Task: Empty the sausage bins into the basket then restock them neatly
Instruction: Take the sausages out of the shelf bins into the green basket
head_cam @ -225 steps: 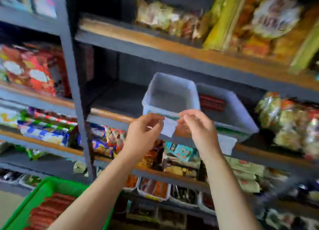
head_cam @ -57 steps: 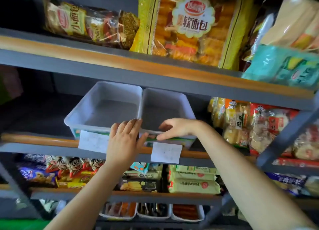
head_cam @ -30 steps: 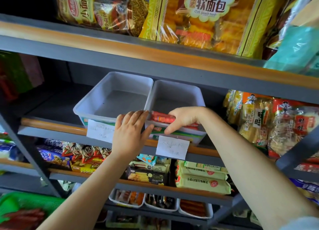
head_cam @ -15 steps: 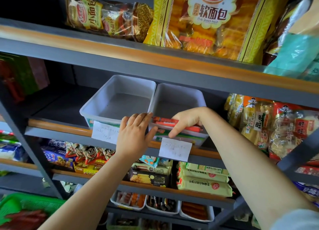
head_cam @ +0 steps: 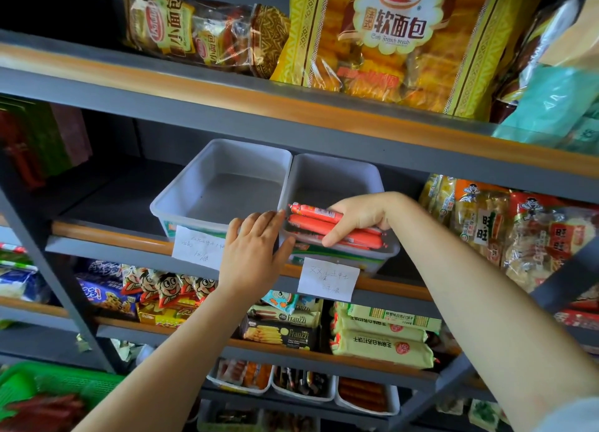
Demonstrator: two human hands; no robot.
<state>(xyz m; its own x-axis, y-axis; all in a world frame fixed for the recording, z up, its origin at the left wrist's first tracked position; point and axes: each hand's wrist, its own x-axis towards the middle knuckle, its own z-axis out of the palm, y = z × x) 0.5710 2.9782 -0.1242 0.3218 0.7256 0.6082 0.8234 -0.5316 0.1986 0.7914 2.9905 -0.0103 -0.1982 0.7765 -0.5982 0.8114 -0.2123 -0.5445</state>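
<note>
Your right hand (head_cam: 359, 217) reaches into the right-hand bin (head_cam: 337, 178) on the middle shelf (head_cam: 107, 240), fingers curled around a bundle of red sausages (head_cam: 327, 225) in glossy wrappers, the sticks lying crosswise near the bin's front wall. Your left hand (head_cam: 254, 253) rests with relaxed, nearly straight fingers against the front edges where the two bins meet, its grip holding nothing. The left-hand bin (head_cam: 220, 185) stands touching its neighbour, a shallow rectangular tub of pale translucent plastic with rounded corners, its smooth floor bare.

Two white paper labels hang from the shelf's wooden front strip: one (head_cam: 197, 247) below the left bin, partly covered by your left hand, and another (head_cam: 327, 279) below the right bin. Both carry handwriting too faint to read.

Above, a yellow bag (head_cam: 398, 46) printed "Soft French bread" sits beside a smaller clear packet of buns (head_cam: 201, 33). To the right of the bins stand crinkly packs of rice crackers (head_cam: 518, 234). Below lie dark boxes marked "Franzzi" (head_cam: 282, 332) and pale green biscuit packs (head_cam: 382, 344).

The green plastic basket (head_cam: 48, 386), with its lattice rim, shows at the lower left corner, blurred red sausages lying inside it.
</note>
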